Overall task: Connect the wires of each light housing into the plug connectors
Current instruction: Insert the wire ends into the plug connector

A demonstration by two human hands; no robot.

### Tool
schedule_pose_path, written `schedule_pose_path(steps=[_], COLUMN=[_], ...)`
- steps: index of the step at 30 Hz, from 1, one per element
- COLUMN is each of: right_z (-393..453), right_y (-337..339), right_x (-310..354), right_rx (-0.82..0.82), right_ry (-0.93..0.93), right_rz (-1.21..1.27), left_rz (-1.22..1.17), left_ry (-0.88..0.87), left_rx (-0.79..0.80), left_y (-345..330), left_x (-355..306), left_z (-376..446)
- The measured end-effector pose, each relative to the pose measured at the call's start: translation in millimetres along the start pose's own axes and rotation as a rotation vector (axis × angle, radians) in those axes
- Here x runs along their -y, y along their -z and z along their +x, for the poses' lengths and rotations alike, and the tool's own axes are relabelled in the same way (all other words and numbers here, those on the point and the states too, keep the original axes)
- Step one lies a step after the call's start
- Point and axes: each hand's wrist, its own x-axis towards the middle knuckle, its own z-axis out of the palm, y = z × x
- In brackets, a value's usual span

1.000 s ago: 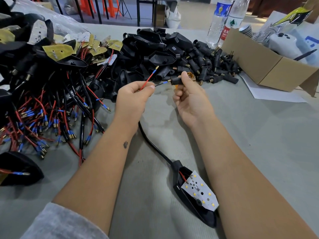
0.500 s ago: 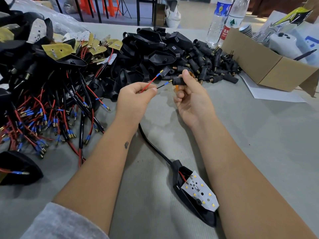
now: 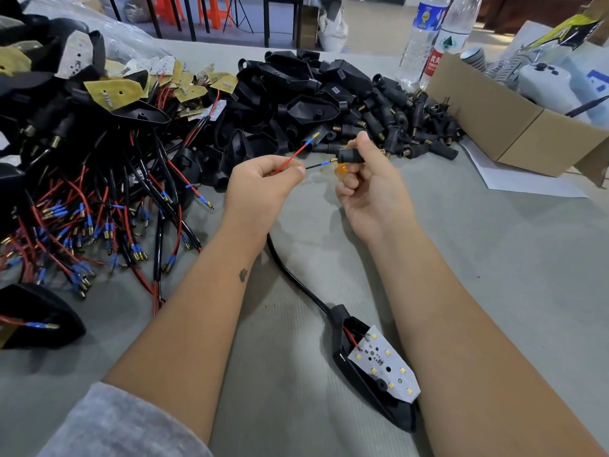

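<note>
My left hand (image 3: pixel 260 189) pinches a red wire (image 3: pixel 291 158) and a black wire (image 3: pixel 316 165), both with blue sleeves and brass tips. In my right hand (image 3: pixel 370 189) is a black plug connector (image 3: pixel 350 155), gripped between thumb and fingers. The black wire's brass tip meets the connector's left end; the red wire's tip points up, free. Both wires come from a black cable (image 3: pixel 293 275) that runs down to a black light housing (image 3: pixel 369 374) with a white LED board, lying on the table between my forearms.
A heap of wired housings (image 3: pixel 99 192) covers the left of the grey table (image 3: pixel 494 275). Empty black housings (image 3: pixel 296 97) and loose plug connectors (image 3: pixel 415 127) are piled behind my hands. A cardboard box (image 3: pixel 494 127) and two water bottles (image 3: pixel 428 37) stand at the back right.
My left hand has brought the black wire's tip closer, up to the connector's end. The red wire's free tip has swung a little to the right. The housing on the table has stayed put.
</note>
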Motion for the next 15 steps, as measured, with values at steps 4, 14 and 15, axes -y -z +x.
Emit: schedule_pose_path(steps=[4, 14, 15], right_z=[0.4, -3.6, -4.7], right_y=[1.0, -6.0, -7.2], right_x=[-2.3, -6.6, -6.2], right_rx=[0.029, 0.162, 0.170], right_ry=[0.000, 0.021, 0.006], right_rz=[-0.058, -0.356, -0.340], left_rz=[0.010, 0.040, 0.035], left_ry=[-0.024, -0.030, -0.005], left_rx=[-0.003, 0.015, 0.001], left_y=[0.1, -2.2, -2.0], left_x=[0.1, 0.3, 0.6], left_z=[-0.9, -0.7, 1.0])
